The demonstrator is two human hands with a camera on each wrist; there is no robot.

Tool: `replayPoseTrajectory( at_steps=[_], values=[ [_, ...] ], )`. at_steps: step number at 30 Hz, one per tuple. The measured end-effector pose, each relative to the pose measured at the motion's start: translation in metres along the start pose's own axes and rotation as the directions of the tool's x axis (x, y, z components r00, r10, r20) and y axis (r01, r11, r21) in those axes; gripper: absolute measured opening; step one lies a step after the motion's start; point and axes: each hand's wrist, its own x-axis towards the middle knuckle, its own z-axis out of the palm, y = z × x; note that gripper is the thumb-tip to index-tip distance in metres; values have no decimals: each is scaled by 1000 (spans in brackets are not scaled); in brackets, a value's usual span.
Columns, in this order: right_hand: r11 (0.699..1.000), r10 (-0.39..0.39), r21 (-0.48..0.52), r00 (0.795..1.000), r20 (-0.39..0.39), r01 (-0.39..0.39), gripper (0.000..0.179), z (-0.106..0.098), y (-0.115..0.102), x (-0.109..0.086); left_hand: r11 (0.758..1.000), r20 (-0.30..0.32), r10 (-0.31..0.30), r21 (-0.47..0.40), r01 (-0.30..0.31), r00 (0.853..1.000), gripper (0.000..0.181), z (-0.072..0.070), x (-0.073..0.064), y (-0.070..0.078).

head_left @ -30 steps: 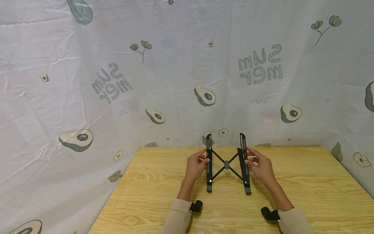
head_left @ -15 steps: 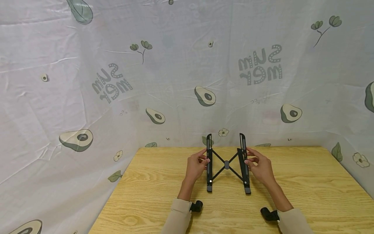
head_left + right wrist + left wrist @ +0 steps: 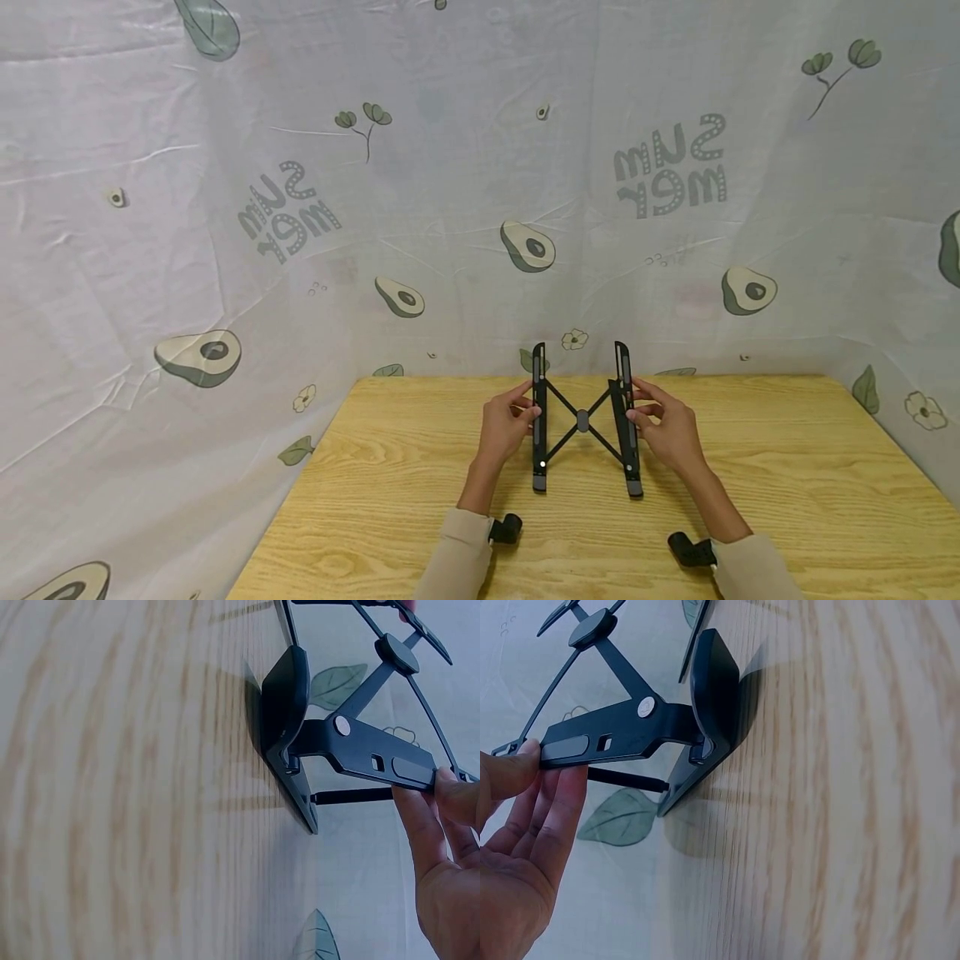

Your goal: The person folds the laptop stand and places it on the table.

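Note:
A black folding laptop stand is on the wooden table, its two side rails joined by an X of thin bars with a grey hub. My left hand pinches the left rail from outside, thumb on top and fingers beneath, as the left wrist view shows. On the other side, my right hand pinches the right rail the same way. In the right wrist view the stand's front foot meets the tabletop, and a support strut runs under the raised rail. The rails stand apart, the right one slightly slanted.
The wooden table extends to both sides of the stand. A pale curtain printed with avocados and leaves hangs behind it and along the left. Each beige sleeve carries a black wrist camera.
Both hands keep their pinch on the laptop stand. Its two rails sit very slightly closer together than a second ago.

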Motion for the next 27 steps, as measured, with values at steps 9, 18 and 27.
replayPoseTrajectory(
  at_steps=[9,18,27],
  values=[
    [1000,-11,0,1000,-7,11,64,0,-1,-1,1000,-2,2,-22,-2,1000,53,3,0,1],
    [1000,-7,15,1000,-1,7,63,2,-2,-1,999,4,11,-33,-11,1000,54,4,-1,2],
    [1000,-8,13,1000,-3,8,63,4,-2,-1,999,17,6,-37,-5,1000,53,6,0,1]
  ],
)
